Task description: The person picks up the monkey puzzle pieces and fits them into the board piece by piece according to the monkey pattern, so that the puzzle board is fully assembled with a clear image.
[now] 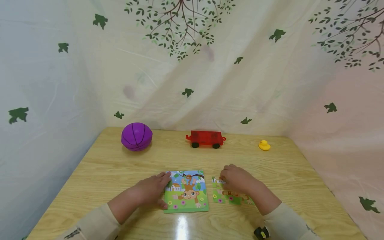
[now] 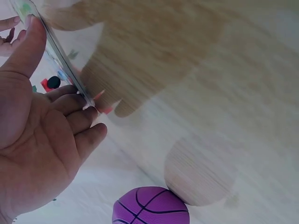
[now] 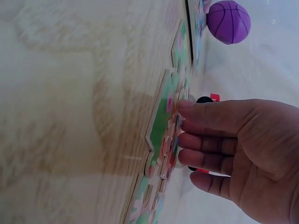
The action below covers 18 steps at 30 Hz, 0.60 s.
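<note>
A square picture board (image 1: 187,193) with a monkey and a snake on a branch lies on the table. My left hand (image 1: 152,189) rests along its left side, thumb at the near corner and fingers at the far one. To its right is a partly joined jigsaw puzzle (image 1: 220,196) with flowers and the same monkey colours. My right hand (image 1: 238,179) is over the puzzle's far side, fingers bent and fingertips down at the pieces. In the right wrist view, the thumb and fingers of the right hand (image 3: 233,149) meet the puzzle pieces (image 3: 161,116); whether a piece is pinched is hidden.
A purple basketball (image 1: 136,136) stands at the back left of the wooden table (image 1: 105,166). A red toy wagon (image 1: 206,138) is at the back middle, a yellow rubber duck (image 1: 264,145) at the back right. A small black object (image 1: 261,232) shows by the right sleeve.
</note>
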Available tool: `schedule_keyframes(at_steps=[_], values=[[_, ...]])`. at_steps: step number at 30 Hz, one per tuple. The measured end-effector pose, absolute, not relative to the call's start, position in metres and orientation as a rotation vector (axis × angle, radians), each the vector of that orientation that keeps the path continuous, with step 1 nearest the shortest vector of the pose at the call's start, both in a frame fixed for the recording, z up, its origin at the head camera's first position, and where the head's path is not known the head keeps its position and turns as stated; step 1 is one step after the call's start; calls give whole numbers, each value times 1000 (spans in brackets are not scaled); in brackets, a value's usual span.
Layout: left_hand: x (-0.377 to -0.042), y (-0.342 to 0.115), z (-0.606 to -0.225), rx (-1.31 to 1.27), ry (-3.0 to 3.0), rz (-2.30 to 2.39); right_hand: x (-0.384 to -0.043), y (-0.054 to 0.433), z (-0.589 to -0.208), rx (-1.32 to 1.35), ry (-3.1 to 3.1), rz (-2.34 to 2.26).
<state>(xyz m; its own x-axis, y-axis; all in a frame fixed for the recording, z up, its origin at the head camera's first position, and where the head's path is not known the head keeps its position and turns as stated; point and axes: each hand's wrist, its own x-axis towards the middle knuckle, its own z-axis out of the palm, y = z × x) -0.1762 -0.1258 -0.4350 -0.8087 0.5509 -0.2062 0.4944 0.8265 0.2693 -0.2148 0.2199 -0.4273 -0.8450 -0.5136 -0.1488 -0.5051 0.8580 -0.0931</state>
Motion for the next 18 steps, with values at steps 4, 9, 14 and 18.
schedule_keyframes(at_steps=[4,9,14,18], values=[[-176,-123,-433,769,2746,289,-215,220,-427,-768,2846,-94],[-174,-123,-432,789,2730,254,-215,219,-427,-805,2850,-88],[-173,-124,-431,804,2729,239,-216,218,-430,-859,2896,-41],[-173,-124,-430,792,2738,283,-217,215,-431,-863,2912,-2]])
